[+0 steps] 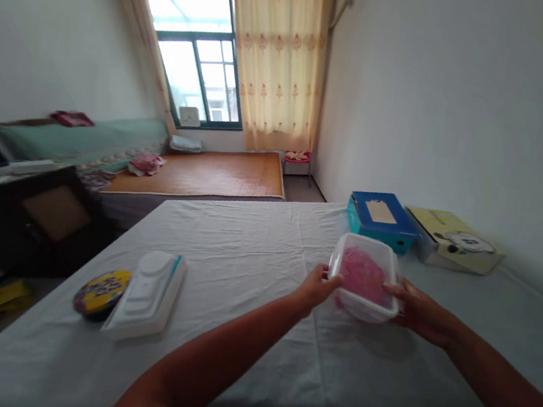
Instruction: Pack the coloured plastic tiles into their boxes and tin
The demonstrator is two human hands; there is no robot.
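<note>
Between my two hands is a clear plastic food container (363,304) with a whitish rim and lid, tilted toward me. Something pink (361,273) shows through it; its kind I cannot make out. My left hand (319,286) grips the near left side, thumb on the rim and fingers around the wall. On the right side, my right hand (418,310) holds it the same way, thumb over the rim. The container appears raised a little above the white tablecloth (248,294). Behind it stands a blue box (380,219), with a yellow-lidded box (453,239) to its right.
On the table's left lie a white box-like case (147,294) and a round yellow and dark tin (105,291). A dark cabinet (42,218) stands beyond the left edge. Past the far edge is a bed (220,173); a wall (466,110) runs along the right.
</note>
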